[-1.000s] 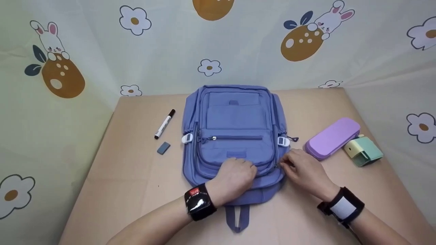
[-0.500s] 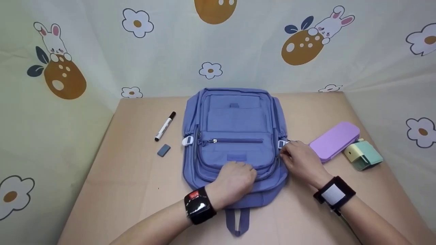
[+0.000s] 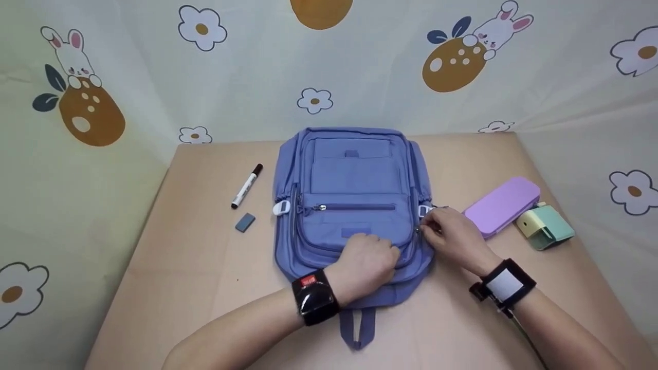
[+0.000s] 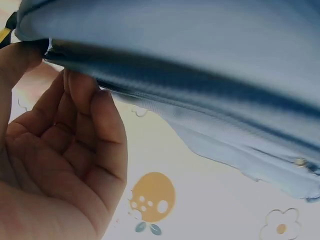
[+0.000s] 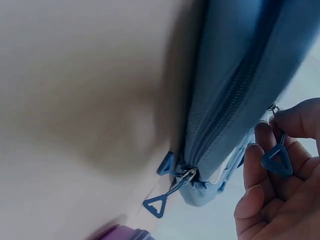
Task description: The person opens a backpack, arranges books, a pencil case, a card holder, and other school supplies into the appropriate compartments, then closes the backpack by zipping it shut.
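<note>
A blue backpack (image 3: 354,177) lies front side up on the table, its loop handle toward me. My left hand (image 3: 367,264) grips the edge of its front pocket near the bottom. In the left wrist view, the thumb and curled fingers (image 4: 109,130) pinch the fabric beside a zipper. At the bag's right side, my right hand (image 3: 457,236) pinches a zipper pull (image 5: 277,160) between thumb and fingers; its triangular end hangs over the palm. Other triangular pulls (image 5: 156,205) dangle from a second zipper in the right wrist view.
Right of the bag lie a purple case (image 3: 504,205) and a mint-and-cream box-shaped object (image 3: 546,227), touching or nearly so. On the left are a black-capped white marker (image 3: 247,186) and a small blue-grey block (image 3: 245,222). A patterned cloth (image 3: 247,87) hangs behind the table.
My right hand has moved up along the bag's right side, away from me, with the zipper pull. My left hand has shifted slightly right along the pocket edge.
</note>
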Tool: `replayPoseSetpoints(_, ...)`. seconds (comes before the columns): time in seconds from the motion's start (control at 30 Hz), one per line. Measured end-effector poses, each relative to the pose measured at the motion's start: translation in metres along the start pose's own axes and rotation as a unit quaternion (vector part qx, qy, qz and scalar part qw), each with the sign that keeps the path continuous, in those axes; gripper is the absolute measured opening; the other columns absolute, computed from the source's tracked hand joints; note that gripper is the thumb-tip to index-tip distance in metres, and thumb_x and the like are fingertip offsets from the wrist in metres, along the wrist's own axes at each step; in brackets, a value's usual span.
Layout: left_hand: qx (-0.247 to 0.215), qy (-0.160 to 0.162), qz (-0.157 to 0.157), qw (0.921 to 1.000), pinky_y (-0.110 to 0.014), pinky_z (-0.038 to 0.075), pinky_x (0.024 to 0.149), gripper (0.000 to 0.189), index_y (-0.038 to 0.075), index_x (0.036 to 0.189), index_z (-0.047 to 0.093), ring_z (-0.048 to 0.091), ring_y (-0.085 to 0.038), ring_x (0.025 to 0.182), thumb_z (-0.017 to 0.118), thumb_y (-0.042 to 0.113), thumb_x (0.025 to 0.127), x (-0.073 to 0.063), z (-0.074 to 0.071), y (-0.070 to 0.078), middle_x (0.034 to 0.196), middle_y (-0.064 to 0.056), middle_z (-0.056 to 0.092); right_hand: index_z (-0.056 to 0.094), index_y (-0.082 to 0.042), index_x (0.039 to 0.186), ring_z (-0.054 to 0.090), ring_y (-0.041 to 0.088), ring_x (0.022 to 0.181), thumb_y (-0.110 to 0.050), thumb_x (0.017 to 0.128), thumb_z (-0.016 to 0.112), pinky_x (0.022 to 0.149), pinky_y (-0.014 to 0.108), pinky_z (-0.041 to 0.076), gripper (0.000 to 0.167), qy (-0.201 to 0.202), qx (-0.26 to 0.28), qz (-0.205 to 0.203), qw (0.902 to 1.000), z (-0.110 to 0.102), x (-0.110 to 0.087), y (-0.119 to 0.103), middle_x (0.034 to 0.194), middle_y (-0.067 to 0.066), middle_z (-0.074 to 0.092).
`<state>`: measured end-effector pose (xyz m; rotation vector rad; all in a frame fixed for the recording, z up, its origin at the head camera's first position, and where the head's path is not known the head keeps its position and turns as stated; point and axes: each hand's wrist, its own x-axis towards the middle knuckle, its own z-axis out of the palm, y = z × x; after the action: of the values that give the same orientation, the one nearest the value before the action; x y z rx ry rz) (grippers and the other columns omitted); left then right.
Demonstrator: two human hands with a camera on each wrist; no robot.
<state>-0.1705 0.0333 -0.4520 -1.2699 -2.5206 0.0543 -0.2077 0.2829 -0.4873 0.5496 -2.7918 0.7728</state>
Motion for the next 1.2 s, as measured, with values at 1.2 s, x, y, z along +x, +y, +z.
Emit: replayPoseSetpoints(1.2, 0.052, -0.032, 0.010, 0.9980, -0.030, 0.048, 0.043, 0.007, 0.019, 0.081, 0.067, 0.058, -0.011, 0.060, 0.071, 0.013, 0.084, 0.005, -0.001, 0.009, 0.071, 0.005, 0.062, 0.072, -0.005, 0.094, 0.062, 0.037, 0.084, -0.011, 0.091, 0.070, 0.075, 0.054, 0.048, 0.006, 0.019, -0.114, 0.018, 0.9932, -0.005, 0.073, 0.030, 0.090, 0.014, 0.070)
